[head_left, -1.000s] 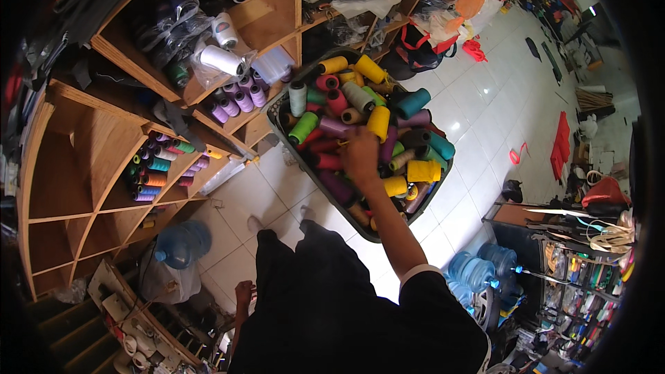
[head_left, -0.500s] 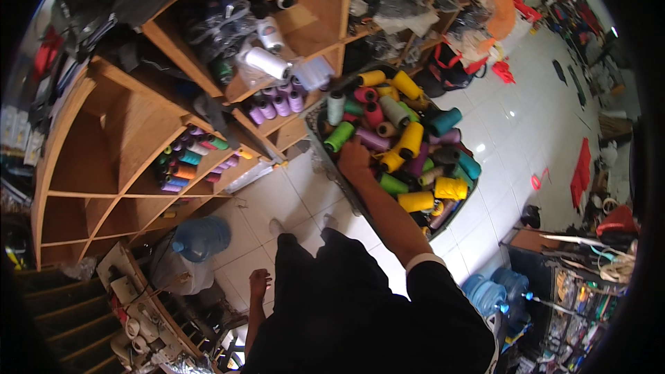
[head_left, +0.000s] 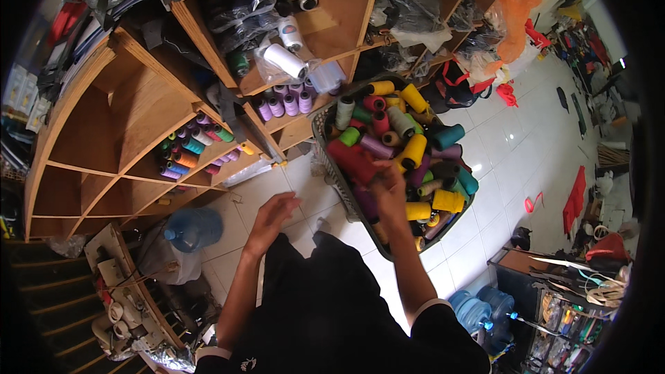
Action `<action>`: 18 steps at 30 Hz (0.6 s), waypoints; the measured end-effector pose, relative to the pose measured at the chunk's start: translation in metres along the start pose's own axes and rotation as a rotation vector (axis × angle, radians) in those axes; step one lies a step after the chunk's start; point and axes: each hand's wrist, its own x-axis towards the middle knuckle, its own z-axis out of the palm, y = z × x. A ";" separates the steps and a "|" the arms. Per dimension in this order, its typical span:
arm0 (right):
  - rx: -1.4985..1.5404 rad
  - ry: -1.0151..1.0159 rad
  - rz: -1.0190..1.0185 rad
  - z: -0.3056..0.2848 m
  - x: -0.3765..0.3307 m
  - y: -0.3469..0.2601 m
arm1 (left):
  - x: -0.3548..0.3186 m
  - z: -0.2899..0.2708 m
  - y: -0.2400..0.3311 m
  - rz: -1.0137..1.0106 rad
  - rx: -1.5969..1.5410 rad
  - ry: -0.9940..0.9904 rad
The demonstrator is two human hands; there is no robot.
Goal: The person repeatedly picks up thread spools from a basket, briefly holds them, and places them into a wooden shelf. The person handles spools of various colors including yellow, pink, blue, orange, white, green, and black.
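My right hand (head_left: 389, 190) is closed on a large red thread spool (head_left: 350, 161), raised over the basket and slightly blurred. Beneath it stands a dark plastic basket (head_left: 336, 190) heaped with thread spools, among them a yellow spool (head_left: 414, 150), a teal spool (head_left: 449, 137) and a bright green spool (head_left: 349, 136). To the left of the basket, my left hand (head_left: 273, 218) hangs in the air with its fingers stretched out, holding nothing.
Wooden shelves (head_left: 125, 131) on the left hold colored spools, with lilac spools (head_left: 291, 102) nearer the basket. A blue water jug (head_left: 194, 230) stands below them. More jugs (head_left: 474, 312) are at lower right. Red cloth (head_left: 573, 201) lies on the tiled floor.
My right hand has come up out of the heap with the red spool and drawn back toward me. My left hand has risen from low beside my leg, toward the basket.
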 end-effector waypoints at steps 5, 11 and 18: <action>0.275 -0.185 0.032 0.043 -0.034 -0.001 | 0.016 0.057 0.044 0.224 -0.286 -0.137; 0.078 -0.351 0.038 0.053 -0.039 -0.029 | 0.001 0.044 0.067 0.254 -0.371 -0.096; -0.280 -0.343 -0.444 0.086 -0.026 -0.095 | -0.023 0.039 0.089 0.346 -0.191 -0.026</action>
